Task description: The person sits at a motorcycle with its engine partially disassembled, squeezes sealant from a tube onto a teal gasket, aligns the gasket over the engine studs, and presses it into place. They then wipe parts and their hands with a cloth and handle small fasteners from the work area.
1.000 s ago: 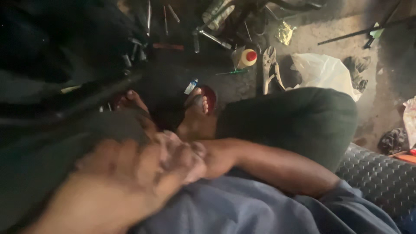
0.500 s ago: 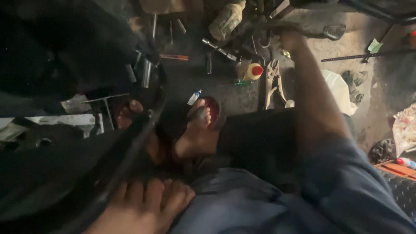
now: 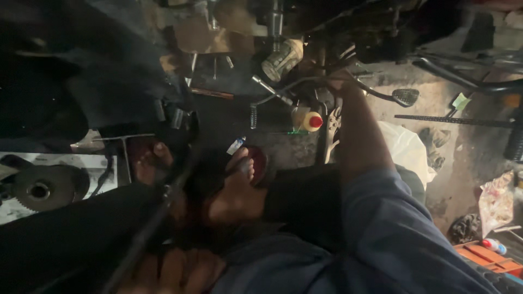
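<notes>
Right hand [image 3: 339, 81] among tools, grip unclear; left hand [image 3: 180, 269] loosely open; red-capped yellow bottle [image 3: 308, 121] near.

I see my right hand [image 3: 339, 81] up among dark metal parts, at a thin curved metal lever [image 3: 305, 84] above the red-capped bottle [image 3: 308, 121]; its grip is blurred. My left hand [image 3: 180, 269] rests low against a slanted dark bar [image 3: 147, 234].

The right hand [image 3: 339, 81] reaches among dark metal parts and cables — its fingers are lost in shadow, so any grip cannot be told. The left hand [image 3: 180, 270] is blurred and cut off by the bottom edge. The gear wheel [image 3: 41, 189] on the floor runs off the left edge — half hidden.
</notes>
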